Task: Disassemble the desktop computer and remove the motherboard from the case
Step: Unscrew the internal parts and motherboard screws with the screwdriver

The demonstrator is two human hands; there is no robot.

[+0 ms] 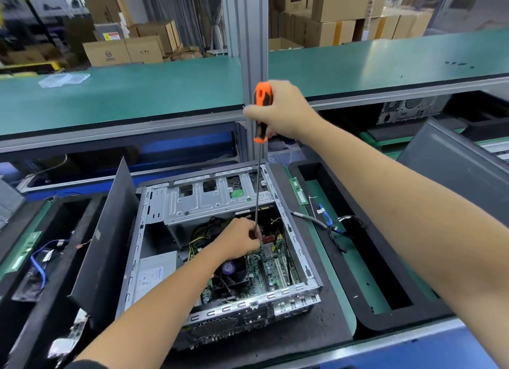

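My right hand (283,109) is wrapped around the orange-and-black handle of one long-shafted screwdriver (261,112), held upright high above the open grey steel computer case (300,261). My left hand (239,240) is down inside the case, fingers pinched on the thin metal shaft near its tip, steadying it over the board.

The green printed-circuit motherboard (264,272) lies flat on the case floor, toward the case's right wall and rear edge, with the black square cooler fan (234,272) standing on it just below my left hand. I'd judge the board light but stiff and fragile: it should flex little, and its sockets and solder joints won't forgive prying. The safest hold looks like bare edges, or the cooler block as a handle, never the slots.

Counting what shows: one case, one motherboard, one fan, one silver drive cage (209,200) at the case's far end, one grey power supply box (154,275) by its left wall, and two pale expansion slots by the right wall. The screws I cannot count; my hand hides them.
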